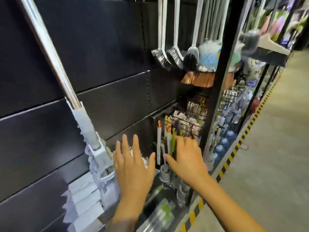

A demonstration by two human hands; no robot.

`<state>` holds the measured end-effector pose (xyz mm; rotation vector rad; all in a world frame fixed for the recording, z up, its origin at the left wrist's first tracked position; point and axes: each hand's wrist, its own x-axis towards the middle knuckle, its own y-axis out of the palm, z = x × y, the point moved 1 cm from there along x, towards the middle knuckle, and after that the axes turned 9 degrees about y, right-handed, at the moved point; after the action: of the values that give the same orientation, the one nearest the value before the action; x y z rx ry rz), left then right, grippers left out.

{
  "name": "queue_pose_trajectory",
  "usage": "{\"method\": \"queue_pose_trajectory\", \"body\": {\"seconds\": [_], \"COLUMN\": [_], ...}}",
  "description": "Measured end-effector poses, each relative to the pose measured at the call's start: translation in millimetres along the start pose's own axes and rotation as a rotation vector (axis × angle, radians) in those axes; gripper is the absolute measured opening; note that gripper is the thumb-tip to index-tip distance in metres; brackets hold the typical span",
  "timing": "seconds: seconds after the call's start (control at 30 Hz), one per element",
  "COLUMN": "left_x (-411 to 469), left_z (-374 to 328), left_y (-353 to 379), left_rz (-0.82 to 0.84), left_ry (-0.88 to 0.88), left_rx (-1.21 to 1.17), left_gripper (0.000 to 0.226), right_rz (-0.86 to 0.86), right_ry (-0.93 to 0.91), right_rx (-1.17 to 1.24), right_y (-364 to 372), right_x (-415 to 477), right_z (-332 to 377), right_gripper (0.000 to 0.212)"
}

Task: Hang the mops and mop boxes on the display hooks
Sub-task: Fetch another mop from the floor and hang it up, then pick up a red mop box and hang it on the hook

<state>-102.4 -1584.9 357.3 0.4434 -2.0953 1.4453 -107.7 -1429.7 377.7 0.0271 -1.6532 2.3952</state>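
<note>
**One mop up against the panel, both hands free**

Both hands are empty. The left hand is spread flat with its fingers released and pointing up toward the black wall panel. The right hand is also released, palm down, its fingers reaching toward small hanging goods just ahead of them; whether they touch anything cannot be told.

Just to the left of the left hand's fingers stands a mop with a long shiny handle slanting up and away to the upper left. Its pale strip head fans out low, beside and below the left wrist. The top of the handle runs out of view, so whether it sits on a hook cannot be seen; it looks placed against the panel and let go.

Ahead of the right hand's fingers hang slim brushes, with clear wrapped packages lower down between the two forearms. Far above both hands, brooms hang in a row.

As a judgement, the task seems partly done: one mop is in position by the panel, and the panel above the left fingers is mostly bare. No mop box can be made out here. The free hands suggest the next item has yet to be picked up.
</note>
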Motion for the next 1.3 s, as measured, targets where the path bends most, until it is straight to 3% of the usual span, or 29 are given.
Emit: {"method": "queue_pose_trajectory", "body": {"seconds": [0.3, 0.67, 0.97, 1.1, 1.3], "left_x": [-186, -415, -495, -524, -573], "left_z": [-85, -230, -326, -374, -473], "left_y": [86, 81, 60, 64, 78], "left_rz": [0.586, 1.062, 1.159, 1.113, 1.211], "left_ry": [0.046, 0.412, 0.83, 1.013, 1.319], "left_rx": [-0.028, 0.006, -0.01, -0.087, -0.085], "left_gripper": [0.077, 0.077, 0.073, 0.071, 0.075], "right_rz": [0.283, 0.279, 0.182, 0.12, -0.002], "right_ry": [0.423, 1.032, 1.486, 1.697, 1.929], "right_rx": [-0.046, -0.025, 0.077, 0.171, 0.265], "right_y": [90, 54, 36, 35, 19], "right_x": [-154, -437, -629, -682, -742], "right_z": [-169, -361, -413, -421, -458], "right_gripper": [0.061, 0.06, 0.061, 0.063, 0.067]}}
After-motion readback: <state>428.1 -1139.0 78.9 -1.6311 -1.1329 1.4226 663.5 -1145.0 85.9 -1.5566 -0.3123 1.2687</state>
